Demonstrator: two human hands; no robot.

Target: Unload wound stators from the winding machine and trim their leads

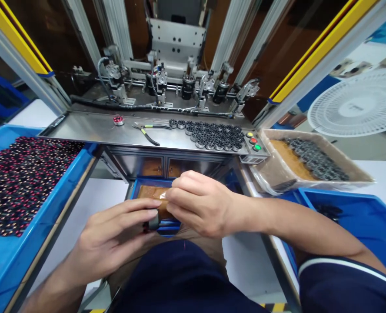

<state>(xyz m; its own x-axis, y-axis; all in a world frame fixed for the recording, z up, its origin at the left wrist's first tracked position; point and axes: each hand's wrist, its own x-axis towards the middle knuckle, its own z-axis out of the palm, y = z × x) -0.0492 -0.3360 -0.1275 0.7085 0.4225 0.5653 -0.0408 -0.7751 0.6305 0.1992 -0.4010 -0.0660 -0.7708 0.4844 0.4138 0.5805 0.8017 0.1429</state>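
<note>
one small dark part (153,221) in the left hand (118,239), pinched between fingers and thumb, with a bit of red at its lower side. right hand (201,204) just beside it, fingertips bunched together — cannot tell if on anything. both over a blue bin (168,231), near its front edge, with a flat brown thing (149,190) inside.

ahead, on the metal worktop (91,128): one red and silver ring (118,121) near the back edge, toward the left; pliers (143,130) by the middle, handles spread, one handle end close to the front edge; lots of dark rings (214,134) packed together toward the right edge. at the right end, a button box (254,143) — yellow, red and green on top. past the left edge, a big blue tray (4,265) with heaps of black and red parts (26,182). past the right edge, a box (267,161) with grey rings (317,158).
</note>
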